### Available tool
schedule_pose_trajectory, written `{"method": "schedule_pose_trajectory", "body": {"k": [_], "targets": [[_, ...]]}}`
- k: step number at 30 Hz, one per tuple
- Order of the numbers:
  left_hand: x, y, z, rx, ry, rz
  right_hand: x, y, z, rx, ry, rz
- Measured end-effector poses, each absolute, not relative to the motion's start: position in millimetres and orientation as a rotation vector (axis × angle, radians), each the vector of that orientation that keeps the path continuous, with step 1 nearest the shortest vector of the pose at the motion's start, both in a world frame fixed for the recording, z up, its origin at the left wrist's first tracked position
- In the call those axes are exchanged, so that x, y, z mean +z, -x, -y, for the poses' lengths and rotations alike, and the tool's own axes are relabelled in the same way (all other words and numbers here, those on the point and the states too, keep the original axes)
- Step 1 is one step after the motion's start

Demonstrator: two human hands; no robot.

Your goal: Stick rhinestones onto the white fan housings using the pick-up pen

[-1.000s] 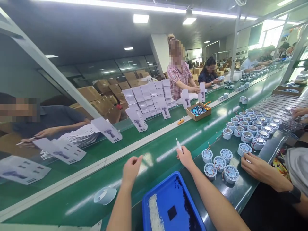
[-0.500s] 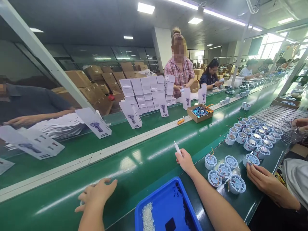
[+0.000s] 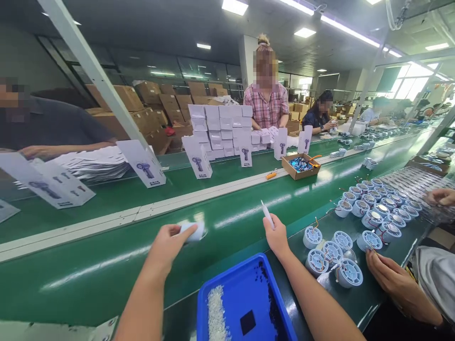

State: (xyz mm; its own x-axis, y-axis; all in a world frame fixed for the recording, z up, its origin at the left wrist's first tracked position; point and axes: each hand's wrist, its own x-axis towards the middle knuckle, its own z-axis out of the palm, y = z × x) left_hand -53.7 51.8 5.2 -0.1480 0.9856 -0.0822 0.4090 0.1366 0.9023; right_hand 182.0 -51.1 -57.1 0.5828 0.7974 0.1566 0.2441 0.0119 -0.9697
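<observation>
My left hand is closed around a pale blue cylindrical part, held over the green belt. Its far end sticks out past my thumb and fingers. In my right hand is a slim white pen-like tool, its thin tip pointing up and away. Below and between my forearms lies a blue tray. Small clear pieces line its left side, small black pieces its right, and a black square lies between them.
Several pale blue round motor housings with wires stand at the right, where a co-worker's hand touches one. Printed white boxes line the belt's far side. A cardboard box of small blue pieces stands beyond the green belt.
My left hand has moved up and right, from spread fingers low over the belt to gripping the pale blue part, now plainly visible. My right hand keeps the white tool, nearly still.
</observation>
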Motion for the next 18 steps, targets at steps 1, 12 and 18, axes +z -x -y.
{"method": "schedule_pose_trajectory", "body": {"k": [1,12,18], "targets": [[13.1,42.7,-44.0,0.992,-1.207,-1.513,-55.7,-180.9,53.7,0.528,1.535,0.927],[26.2,-3.3,-12.5,1.005,-0.855,-0.882,-36.3,-164.3,85.6,0.224,1.257,1.140],[23.0,-10.0,-8.5,0.899,-0.956,-0.856,-31.6,-157.9,94.7,0.023,1.160,1.269]]}}
